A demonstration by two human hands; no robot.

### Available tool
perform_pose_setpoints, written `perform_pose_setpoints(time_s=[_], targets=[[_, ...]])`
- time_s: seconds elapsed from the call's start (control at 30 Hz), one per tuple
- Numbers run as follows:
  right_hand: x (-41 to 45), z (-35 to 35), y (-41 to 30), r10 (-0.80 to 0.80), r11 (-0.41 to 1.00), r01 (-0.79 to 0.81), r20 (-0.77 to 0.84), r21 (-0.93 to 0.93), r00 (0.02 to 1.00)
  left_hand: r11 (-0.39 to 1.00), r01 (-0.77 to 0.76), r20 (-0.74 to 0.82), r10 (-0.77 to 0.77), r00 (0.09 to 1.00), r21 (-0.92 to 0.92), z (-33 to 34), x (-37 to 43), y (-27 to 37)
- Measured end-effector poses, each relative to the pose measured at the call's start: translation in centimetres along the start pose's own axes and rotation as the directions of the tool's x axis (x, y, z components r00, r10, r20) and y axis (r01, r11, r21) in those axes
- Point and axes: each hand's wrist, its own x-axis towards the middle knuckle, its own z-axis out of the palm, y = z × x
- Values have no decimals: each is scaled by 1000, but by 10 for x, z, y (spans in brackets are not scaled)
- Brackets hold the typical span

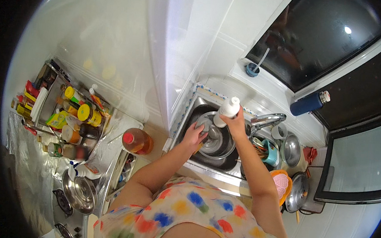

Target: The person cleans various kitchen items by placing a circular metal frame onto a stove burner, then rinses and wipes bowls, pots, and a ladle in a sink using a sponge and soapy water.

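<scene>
My right hand (235,123) grips a white plastic bottle (227,111), its cap tilted up and away from me, above the left basin of a stainless steel sink (183,131). At the left, my left hand (194,137) holds a greyish scrubbing pad or cloth (204,122); its exact kind is unclear. Under both hands a round metal basin (221,156) sits in the sink, with what looks like a clear bowl or lid (213,136) inside it. A chrome faucet (268,118) stands just right of the bottle.
A turquoise utensil holder (270,152), a steel bowl (291,150) and a lidded pan (297,192) are at the right. Left of the sink stands a large red-capped jug (137,141). Beyond it are a seasoning rack (46,103), a spray bottle (86,171) and a pot lid (80,192) beside the stove.
</scene>
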Motion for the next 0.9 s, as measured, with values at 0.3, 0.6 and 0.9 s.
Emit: perform_pose_setpoints(time_s=[0.3, 0.6, 0.9], targets=[[139, 88, 77, -179, 982, 164, -191, -92, 965, 985, 75, -217, -40, 975, 155, -34, -7, -9], [144, 102, 117, 34, 996, -56, -284, -72, 958, 979, 124, -258, -79, 963, 162, -45, 5, 2], [-18, 24, 70, 489, 550, -721, 537, 422, 688, 830, 110, -132, -44, 990, 547, -19, 41, 5]])
